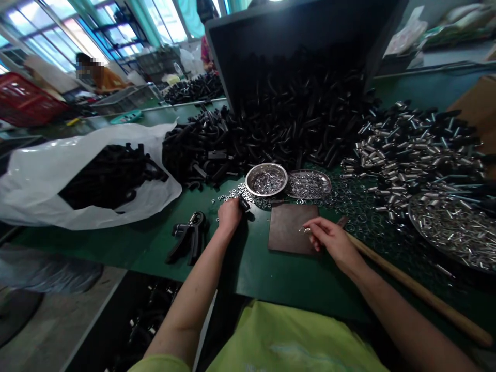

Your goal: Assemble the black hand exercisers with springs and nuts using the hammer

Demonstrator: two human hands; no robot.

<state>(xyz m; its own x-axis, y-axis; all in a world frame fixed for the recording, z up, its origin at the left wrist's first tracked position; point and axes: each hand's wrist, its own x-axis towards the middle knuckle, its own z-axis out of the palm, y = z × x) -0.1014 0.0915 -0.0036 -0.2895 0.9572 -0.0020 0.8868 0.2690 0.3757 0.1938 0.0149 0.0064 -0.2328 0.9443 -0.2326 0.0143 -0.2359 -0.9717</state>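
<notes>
My left hand (pixel 229 214) is closed round a small black part (pixel 244 204), just below the round metal bowl (pixel 267 180) of small metal pieces. Over the right side of a brown square plate (pixel 292 227), my right hand (pixel 323 235) pinches a small metal spring (pixel 306 230) between thumb and fingers. An oval tray (pixel 309 184) of metal bits sits beside the bowl. Loose nuts (pixel 232 193) are scattered near my left hand. A black clamp (pixel 188 236) lies on the green table left of my left forearm.
A wooden-handled hammer (pixel 418 289) lies at the right. Black parts spill from a dark bin (pixel 306 36). A white bag (pixel 93 217) of black parts stands left. Springs and bolts (pixel 418 150) are piled right, behind a large tray (pixel 457 232). Another person (pixel 106 77) sits far left.
</notes>
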